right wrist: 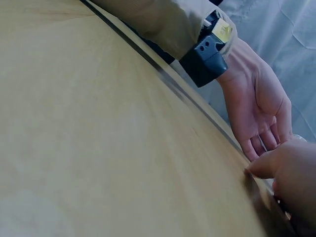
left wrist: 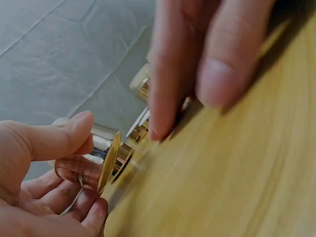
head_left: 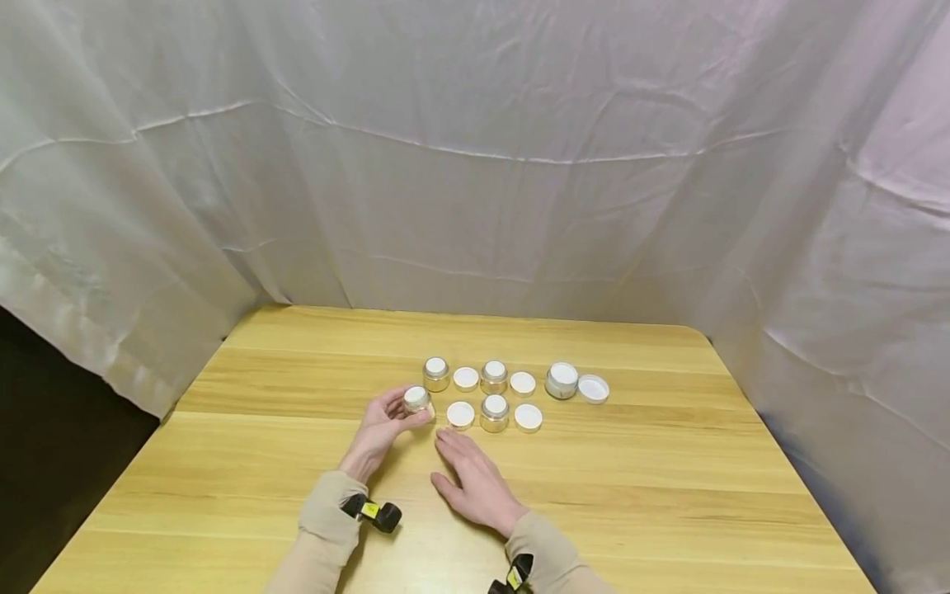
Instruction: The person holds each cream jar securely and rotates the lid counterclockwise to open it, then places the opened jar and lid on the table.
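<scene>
Toward the left of the group, my left hand [head_left: 378, 429] grips a small clear jar [head_left: 417, 398] with a white top between thumb and fingers. The left wrist view shows the fingers curled round this jar, close to a gold-sided lid [left wrist: 122, 163]. Just right of it in the head view lies a round white lid [head_left: 460, 415]. My right hand [head_left: 478, 483] is low over the table in front of the lids, fingers extended and holding nothing; whether it touches the wood I cannot tell.
Behind and to the right stand several more jars, including a back-left jar [head_left: 436, 374], a front jar [head_left: 494, 413] and a wider jar [head_left: 562, 380]. White lids lie beside them, the largest lid [head_left: 593, 388] at far right. Grey curtain [head_left: 475, 214] surrounds the wooden table [head_left: 653, 495].
</scene>
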Demonstrator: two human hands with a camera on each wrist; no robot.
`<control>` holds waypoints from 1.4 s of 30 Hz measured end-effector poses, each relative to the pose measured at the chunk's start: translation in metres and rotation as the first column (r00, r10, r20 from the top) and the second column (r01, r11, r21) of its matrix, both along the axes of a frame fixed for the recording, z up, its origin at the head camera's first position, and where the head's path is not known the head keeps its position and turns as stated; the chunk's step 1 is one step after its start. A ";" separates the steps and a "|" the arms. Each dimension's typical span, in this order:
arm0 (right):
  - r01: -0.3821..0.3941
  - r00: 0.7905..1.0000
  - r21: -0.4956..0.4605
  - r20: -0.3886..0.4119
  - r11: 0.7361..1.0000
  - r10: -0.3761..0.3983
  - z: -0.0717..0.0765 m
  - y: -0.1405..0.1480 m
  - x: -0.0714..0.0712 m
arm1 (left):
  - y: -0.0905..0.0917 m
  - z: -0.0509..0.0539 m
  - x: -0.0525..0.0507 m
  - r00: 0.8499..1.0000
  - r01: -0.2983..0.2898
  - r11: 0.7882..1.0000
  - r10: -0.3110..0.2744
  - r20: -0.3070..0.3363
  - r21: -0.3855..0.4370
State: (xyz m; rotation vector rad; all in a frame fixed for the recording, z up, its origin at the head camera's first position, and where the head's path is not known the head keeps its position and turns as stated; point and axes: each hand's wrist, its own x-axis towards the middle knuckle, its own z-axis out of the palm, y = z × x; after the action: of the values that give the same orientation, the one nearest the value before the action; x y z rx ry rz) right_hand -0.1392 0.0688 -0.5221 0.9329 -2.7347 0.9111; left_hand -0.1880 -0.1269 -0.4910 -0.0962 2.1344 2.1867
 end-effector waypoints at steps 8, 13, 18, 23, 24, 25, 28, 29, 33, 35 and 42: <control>0.027 1.000 -0.390 0.012 0.920 -0.025 -0.003 0.013 -0.004 | 0.010 -0.003 0.002 0.998 0.021 0.993 -0.027 -0.052 -0.115; 0.043 0.997 -0.427 0.083 0.903 -0.009 -0.002 0.021 -0.004 | 0.014 -0.004 0.004 0.995 0.005 0.987 -0.022 -0.099 -0.161; 0.074 0.990 -0.449 0.144 0.890 -0.010 0.001 0.024 -0.003 | 0.017 -0.003 0.006 0.992 0.001 0.984 -0.023 -0.124 -0.177; 0.088 0.982 -0.452 0.188 0.887 -0.002 0.004 0.023 -0.002 | 0.017 -0.005 0.005 0.993 0.002 0.983 -0.024 -0.119 -0.184; 0.091 0.980 -0.452 0.197 0.888 0.000 0.004 0.023 -0.002 | 0.017 -0.006 0.004 0.993 0.003 0.983 -0.025 -0.116 -0.181; 0.094 0.979 -0.453 0.206 0.886 0.001 0.003 0.023 -0.002 | 0.017 -0.006 0.004 0.993 0.007 0.983 -0.029 -0.117 -0.182; 0.099 0.976 -0.459 0.218 0.883 0.003 0.002 0.024 -0.002 | 0.016 -0.008 0.003 0.994 0.017 0.986 -0.035 -0.105 -0.164; 0.098 0.977 -0.462 0.215 0.881 0.004 0.002 0.024 -0.002 | 0.015 -0.008 0.002 0.994 0.022 0.987 -0.039 -0.105 -0.159; 0.090 0.980 -0.493 0.200 0.865 0.013 0.001 0.027 -0.003 | 0.011 -0.007 0.001 0.990 0.065 0.989 -0.081 -0.118 -0.134; 0.089 0.978 -0.525 0.207 0.846 0.026 0.000 0.031 -0.004 | 0.008 -0.007 0.001 0.987 0.097 0.989 -0.110 -0.121 -0.111; 0.211 0.975 -0.584 0.182 0.783 -0.127 0.004 0.064 -0.015 | -0.006 -0.009 -0.002 0.977 0.177 0.982 -0.184 -0.111 -0.066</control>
State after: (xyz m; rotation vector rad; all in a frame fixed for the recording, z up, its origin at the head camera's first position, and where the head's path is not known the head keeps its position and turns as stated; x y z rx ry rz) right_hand -0.1546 0.1329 -0.5181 0.5007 -2.2981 1.7076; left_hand -0.1901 -0.1332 -0.4995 0.2193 2.1681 2.0781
